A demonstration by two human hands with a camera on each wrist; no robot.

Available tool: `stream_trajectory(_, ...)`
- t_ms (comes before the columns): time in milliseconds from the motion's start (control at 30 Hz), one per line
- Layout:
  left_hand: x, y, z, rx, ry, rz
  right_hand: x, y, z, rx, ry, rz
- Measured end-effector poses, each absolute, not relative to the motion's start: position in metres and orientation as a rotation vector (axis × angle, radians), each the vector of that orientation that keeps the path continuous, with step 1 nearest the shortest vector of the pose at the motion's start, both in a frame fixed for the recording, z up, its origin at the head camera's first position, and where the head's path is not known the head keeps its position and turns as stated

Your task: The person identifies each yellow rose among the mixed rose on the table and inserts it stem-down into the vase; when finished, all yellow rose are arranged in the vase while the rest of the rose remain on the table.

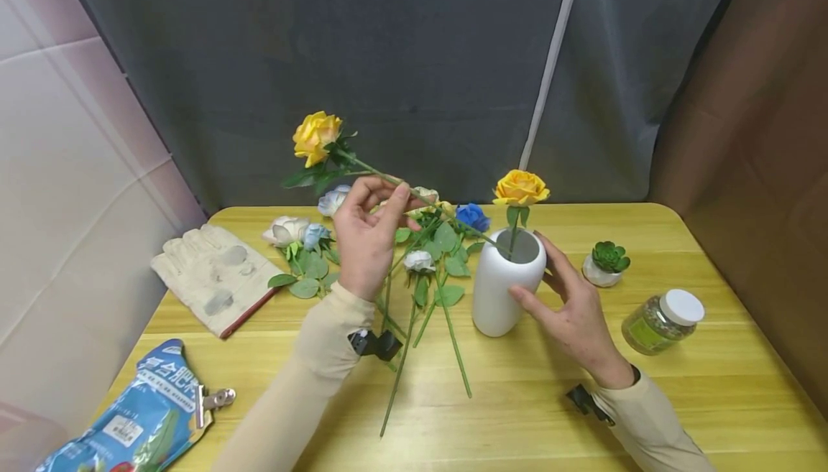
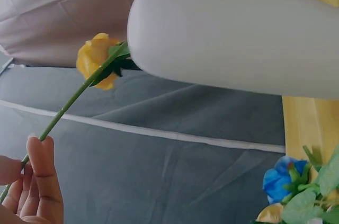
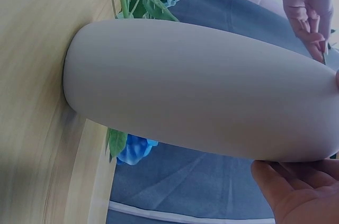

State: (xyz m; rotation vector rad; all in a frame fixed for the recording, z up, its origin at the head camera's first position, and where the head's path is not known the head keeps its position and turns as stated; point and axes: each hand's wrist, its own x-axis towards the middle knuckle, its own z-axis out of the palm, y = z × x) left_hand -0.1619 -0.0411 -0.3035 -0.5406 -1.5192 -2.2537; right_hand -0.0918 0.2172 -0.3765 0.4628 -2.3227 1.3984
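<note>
My left hand (image 1: 371,238) pinches the green stem of a yellow rose (image 1: 316,138) between thumb and fingers. The bloom points up and left, while the stem's lower end reaches the mouth of a white vase (image 1: 501,299). Another yellow rose (image 1: 521,188) stands upright in that vase. My right hand (image 1: 576,307) grips the vase near its top, thumb on the front and fingers around the right side. In the right wrist view, the vase (image 3: 196,91) stands on the wooden table. The left wrist view shows the pinched stem (image 2: 66,108) slanting to the vase's rim.
Several loose artificial flowers, including a blue rose (image 1: 473,216) and a white one (image 1: 419,261), lie left of the vase. Work gloves (image 1: 216,278) and a blue bag (image 1: 142,414) with a metal clip are at left. A small succulent (image 1: 608,258) and a white-lidded jar (image 1: 663,321) stand at right.
</note>
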Motion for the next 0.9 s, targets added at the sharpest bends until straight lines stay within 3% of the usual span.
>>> stream_trajectory(667, -0.173, -0.001, -0.308, -0.564, -1.697, -2.274, -0.091, 0.216, -0.377, 0.464, -2.321, 1.381)
stream_trajectory(900, -0.171, 0.007, -0.309, -0.554, -1.894, -2.071, -0.091, 0.216, -0.378, 0.47, -2.316, 1.374)
